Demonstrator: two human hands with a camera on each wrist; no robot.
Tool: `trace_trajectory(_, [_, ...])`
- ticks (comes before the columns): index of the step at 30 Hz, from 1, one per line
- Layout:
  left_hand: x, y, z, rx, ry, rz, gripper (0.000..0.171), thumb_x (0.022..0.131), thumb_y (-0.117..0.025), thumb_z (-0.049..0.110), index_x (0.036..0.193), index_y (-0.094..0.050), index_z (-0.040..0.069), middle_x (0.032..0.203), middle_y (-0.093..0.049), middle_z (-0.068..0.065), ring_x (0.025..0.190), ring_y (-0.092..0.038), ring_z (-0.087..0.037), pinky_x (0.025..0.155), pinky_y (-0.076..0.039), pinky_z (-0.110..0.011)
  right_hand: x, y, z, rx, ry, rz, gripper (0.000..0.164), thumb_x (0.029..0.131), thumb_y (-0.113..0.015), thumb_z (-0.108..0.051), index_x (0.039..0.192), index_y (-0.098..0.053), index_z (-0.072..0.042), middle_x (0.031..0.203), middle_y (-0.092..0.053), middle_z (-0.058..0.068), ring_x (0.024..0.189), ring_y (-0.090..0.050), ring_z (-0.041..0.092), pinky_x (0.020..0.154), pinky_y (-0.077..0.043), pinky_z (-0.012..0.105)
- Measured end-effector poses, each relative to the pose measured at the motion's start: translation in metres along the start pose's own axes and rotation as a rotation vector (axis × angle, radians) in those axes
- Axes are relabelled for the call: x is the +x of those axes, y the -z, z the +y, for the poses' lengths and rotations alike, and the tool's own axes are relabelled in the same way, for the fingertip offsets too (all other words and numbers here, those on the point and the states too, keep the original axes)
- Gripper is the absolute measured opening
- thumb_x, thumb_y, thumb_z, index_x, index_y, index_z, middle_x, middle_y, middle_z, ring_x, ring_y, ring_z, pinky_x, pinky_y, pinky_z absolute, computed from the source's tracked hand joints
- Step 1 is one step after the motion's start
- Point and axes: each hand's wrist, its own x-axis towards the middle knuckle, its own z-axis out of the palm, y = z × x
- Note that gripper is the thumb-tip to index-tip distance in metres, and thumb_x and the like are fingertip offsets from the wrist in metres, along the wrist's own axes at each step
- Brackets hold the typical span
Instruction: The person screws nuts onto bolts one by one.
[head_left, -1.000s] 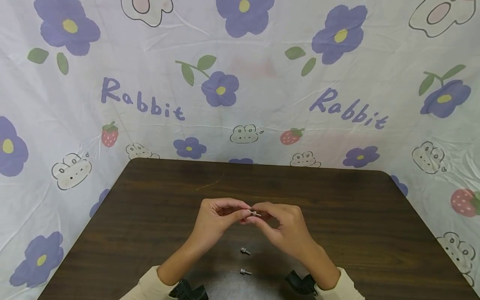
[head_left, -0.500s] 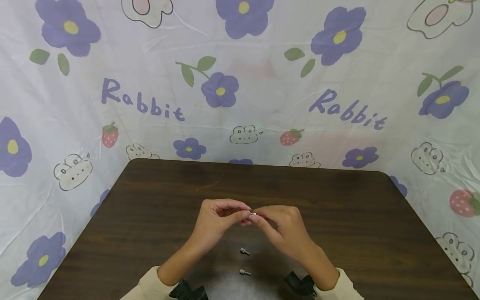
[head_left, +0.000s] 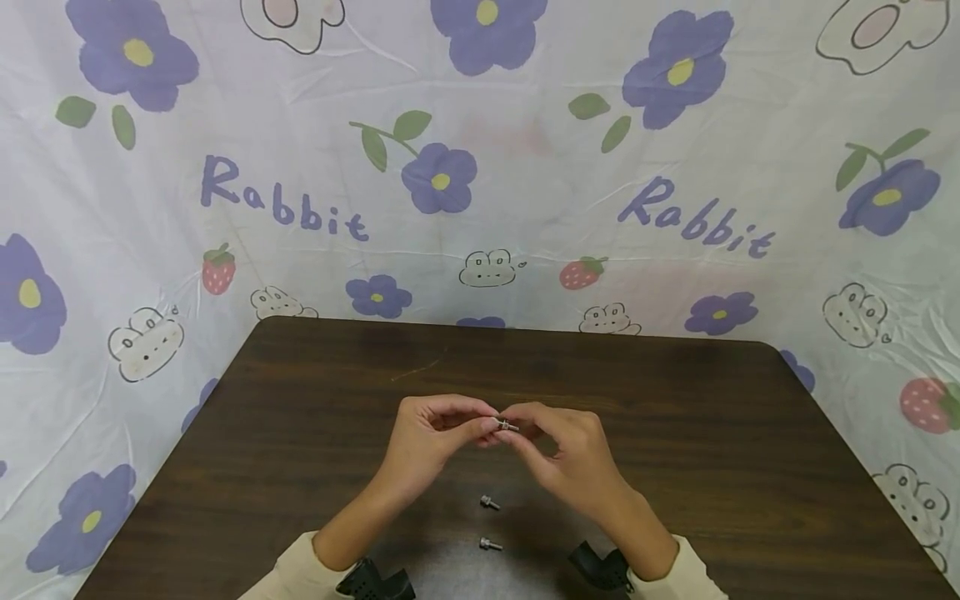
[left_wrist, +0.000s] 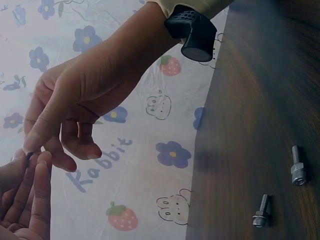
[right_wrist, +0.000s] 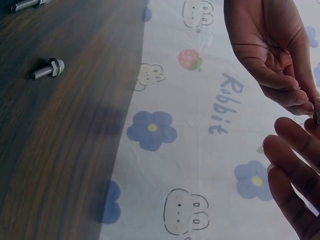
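In the head view my left hand (head_left: 435,437) pinches one end of a small silver bolt (head_left: 509,426) between thumb and fingers, above the table. A wider ring sits partway along the bolt; whether it is a nut or a washer I cannot tell. My right hand (head_left: 573,446) is beside it, with index finger and thumb spread to either side of the bolt. The right wrist view shows the right hand's (right_wrist: 297,170) other fingers loosely extended. Most of the bolt hides behind fingertips in both wrist views.
Two more silver bolts, a farther one (head_left: 490,502) and a nearer one (head_left: 491,544), lie on the dark wooden table (head_left: 300,467) below the hands. A patterned curtain (head_left: 525,183) surrounds the table's far and side edges. Each wrist carries a black camera mount (head_left: 600,567).
Half a second ago my right thumb and index finger were together over the bolt; now they have parted and it shows again. My left hand keeps its pinch. The bolts on the table stay put.
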Motion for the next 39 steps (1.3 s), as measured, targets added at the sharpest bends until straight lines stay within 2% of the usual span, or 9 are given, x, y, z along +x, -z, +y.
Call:
trace_trajectory(4, [-0.0001, -0.0010, 0.0001, -0.010, 0.008, -0.005, 0.012, 0.091, -0.075, 0.004, 0.100, -0.076, -0.004, 0.093, -0.076, -0.016, 0.078, -0.076, -0.025, 0.073, -0.064, -0.044, 0.0002, 0.0001, 0.0002, -0.014, 0.003, 0.000, 0.020, 0.101, -0.066, -0.023, 0.098, -0.075, -0.005, 0.087, -0.077, 0.004, 0.070, -0.073, 0.011, 0.059, -0.059, 0.021])
trace_trajectory(10, [-0.0003, -0.0027, 0.0006, -0.037, 0.015, -0.020, 0.012, 0.091, -0.075, 0.002, 0.100, -0.075, -0.006, 0.093, -0.076, -0.016, 0.079, -0.076, -0.025, 0.073, -0.063, -0.044, -0.0001, 0.0016, 0.0000, -0.030, -0.012, -0.013, 0.022, 0.103, -0.062, -0.018, 0.090, -0.077, -0.009, 0.083, -0.076, -0.001, 0.074, -0.073, 0.011, 0.064, -0.060, 0.026])
trace_trajectory(15, [-0.0004, -0.0017, 0.0012, -0.020, 0.012, -0.001, 0.012, 0.091, -0.075, 0.003, 0.099, -0.075, -0.006, 0.091, -0.076, -0.015, 0.076, -0.076, -0.024, 0.072, -0.064, -0.043, -0.0009, 0.0014, -0.0009, -0.046, -0.045, -0.012, 0.021, 0.103, -0.064, -0.024, 0.098, -0.076, -0.008, 0.087, -0.077, 0.001, 0.072, -0.073, 0.010, 0.061, -0.060, 0.025])
trace_trajectory(19, [-0.0001, -0.0003, 0.0017, 0.013, 0.016, 0.018, 0.012, 0.091, -0.076, 0.006, 0.099, -0.076, -0.003, 0.092, -0.076, -0.014, 0.075, -0.075, -0.022, 0.071, -0.064, -0.042, -0.0004, 0.0004, -0.0012, -0.022, -0.030, -0.012, 0.026, 0.099, -0.068, -0.030, 0.105, -0.074, -0.005, 0.084, -0.076, 0.002, 0.068, -0.072, 0.009, 0.057, -0.058, 0.023])
trace_trajectory(24, [0.0000, -0.0005, 0.0015, -0.011, 0.016, 0.003, 0.012, 0.092, -0.075, 0.005, 0.100, -0.076, -0.004, 0.094, -0.076, -0.017, 0.078, -0.076, -0.024, 0.073, -0.064, -0.044, 0.0003, -0.0001, 0.0000, -0.020, 0.002, -0.021, 0.023, 0.102, -0.065, -0.025, 0.101, -0.075, -0.005, 0.087, -0.077, 0.003, 0.073, -0.073, 0.011, 0.061, -0.060, 0.025])
trace_trajectory(29, [0.0009, -0.0027, 0.0014, -0.048, 0.018, -0.005, 0.012, 0.091, -0.075, 0.003, 0.099, -0.075, -0.005, 0.092, -0.076, -0.018, 0.078, -0.076, -0.024, 0.074, -0.063, -0.044, -0.0001, 0.0028, 0.0002, -0.039, -0.007, -0.032, 0.028, 0.106, -0.058, -0.025, 0.093, -0.077, -0.008, 0.087, -0.077, 0.001, 0.076, -0.074, 0.012, 0.066, -0.061, 0.026])
trace_trajectory(35, [0.0020, -0.0013, 0.0009, -0.060, -0.001, 0.002, 0.013, 0.092, -0.074, 0.004, 0.100, -0.075, -0.006, 0.090, -0.075, -0.022, 0.077, -0.076, -0.025, 0.073, -0.063, -0.046, -0.0002, 0.0046, 0.0005, -0.023, -0.031, -0.026, 0.012, 0.101, -0.063, -0.011, 0.094, -0.073, -0.010, 0.078, -0.072, -0.004, 0.063, -0.063, 0.003, 0.055, -0.053, 0.018])
trace_trajectory(39, [0.0017, -0.0002, -0.0004, -0.037, 0.003, 0.012, 0.012, 0.093, -0.074, 0.004, 0.100, -0.075, -0.006, 0.089, -0.075, -0.020, 0.076, -0.076, -0.025, 0.072, -0.063, -0.046, 0.0007, 0.0055, 0.0005, -0.003, -0.023, -0.025, 0.008, 0.100, -0.065, -0.011, 0.095, -0.071, -0.010, 0.077, -0.072, -0.003, 0.063, -0.065, 0.003, 0.052, -0.051, 0.017])
